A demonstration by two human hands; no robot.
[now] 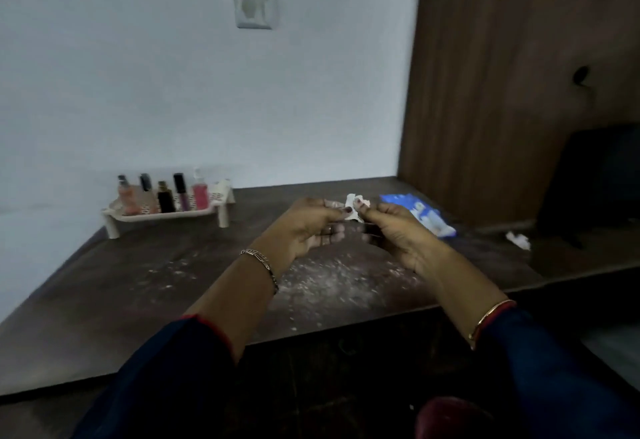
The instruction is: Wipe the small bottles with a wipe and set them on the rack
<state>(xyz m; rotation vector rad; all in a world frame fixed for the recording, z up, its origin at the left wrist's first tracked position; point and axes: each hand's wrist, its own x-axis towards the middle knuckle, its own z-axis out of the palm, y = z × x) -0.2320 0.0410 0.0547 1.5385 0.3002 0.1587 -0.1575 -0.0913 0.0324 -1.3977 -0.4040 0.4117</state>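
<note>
Head view: fingers of your left hand [304, 227] and right hand [394, 230] both pinch the wipe [353, 211], held above the counter [173, 282], mid-right. Wipe looks small, white and crumpled. It is probably light, limp and easily torn, so grip it by the edges. Small bottles [166, 196] stand on the rack [223, 217], far left.

A room in a home, seemingly a dressing corner: a dark brown wooden counter [138, 282] beneath the fingers [325, 230], a cream perforated plastic rack [166, 215] of small perfume and cosmetic bottles [166, 196] beyond them to the left, a white wall switch plate [255, 8] above, and a brown wood-grain cupboard panel [485, 92] to their right.
</note>
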